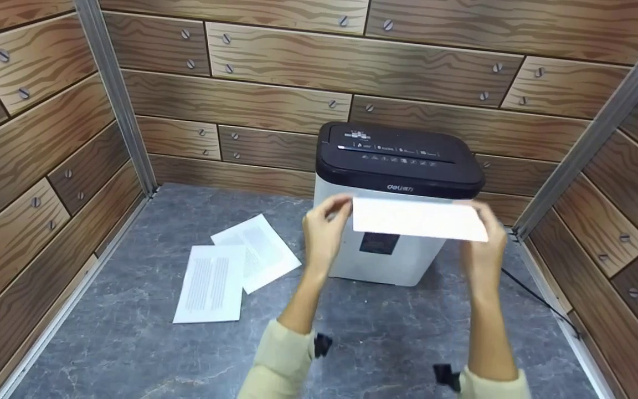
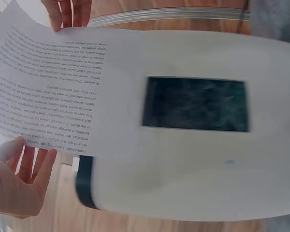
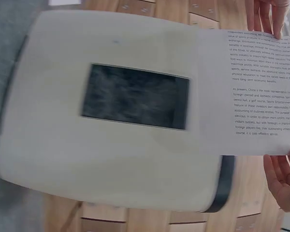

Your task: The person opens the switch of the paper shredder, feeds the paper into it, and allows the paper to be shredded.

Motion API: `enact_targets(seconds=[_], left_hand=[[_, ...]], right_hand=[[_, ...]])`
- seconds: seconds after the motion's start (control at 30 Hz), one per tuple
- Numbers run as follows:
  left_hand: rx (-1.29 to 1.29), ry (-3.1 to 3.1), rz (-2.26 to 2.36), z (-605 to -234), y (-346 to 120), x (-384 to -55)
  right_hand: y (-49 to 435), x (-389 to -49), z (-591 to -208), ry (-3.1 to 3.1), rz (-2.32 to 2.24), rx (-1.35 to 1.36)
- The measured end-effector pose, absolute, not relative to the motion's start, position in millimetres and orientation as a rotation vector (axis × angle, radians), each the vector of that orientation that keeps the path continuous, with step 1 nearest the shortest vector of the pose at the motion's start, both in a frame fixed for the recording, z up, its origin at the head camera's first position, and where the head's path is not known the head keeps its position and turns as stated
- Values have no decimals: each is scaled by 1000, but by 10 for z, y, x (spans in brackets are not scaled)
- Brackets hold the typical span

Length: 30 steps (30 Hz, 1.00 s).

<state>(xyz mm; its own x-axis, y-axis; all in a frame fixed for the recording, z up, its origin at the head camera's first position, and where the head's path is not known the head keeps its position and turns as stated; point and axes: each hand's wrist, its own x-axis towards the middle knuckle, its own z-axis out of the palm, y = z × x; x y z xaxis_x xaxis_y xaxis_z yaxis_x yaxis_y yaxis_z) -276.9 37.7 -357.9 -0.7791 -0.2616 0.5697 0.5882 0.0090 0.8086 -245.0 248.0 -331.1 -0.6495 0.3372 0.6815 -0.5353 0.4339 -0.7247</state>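
Note:
A sheet of printed paper [image 1: 416, 218] is held out level in front of the paper shredder. At its left edge my left hand [image 1: 325, 233] pinches it between thumb and fingers. My right hand [image 1: 484, 238] grips the opposite edge the same way. Lines of text show on the sheet [image 2: 48, 92] in the left wrist view, while in the head view it looks plain white. Behind it stands the shredder [image 1: 352, 244], with a black top, a long slot and a light grey bin. Its dark window [image 3: 135, 96] shows fully in the right wrist view.
Two printed sheets lie on the grey marbled floor left of the shredder; the front sheet [image 1: 208, 285] overlaps the rear sheet [image 1: 269, 252]. A black cord [image 1: 540, 299] runs along the floor at right. Wood-patterned walls [image 1: 274, 88] with metal corner posts enclose three sides.

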Motion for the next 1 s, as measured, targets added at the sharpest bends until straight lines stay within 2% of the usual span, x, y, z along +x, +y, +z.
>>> enact_targets(seconds=[0.23,0.37,0.7,1.0], left_hand=[[-473,-1608,-1842,-3149,336,-2988],[-510,-1555,-1895,-3022,330,-3073],[-636,-1429,-1960,-2970,426,-3300],[-719,-1421,-1914,-2766,415,-3087]], right_hand=[[2381,-2504,-2767,-1802,1289,230],[2354,-2601,-2616,-1788,1288,246],[2446,-2917,-2672,-1646,1396,400],[2477,-2968,-2640,-1463,1534,504]])
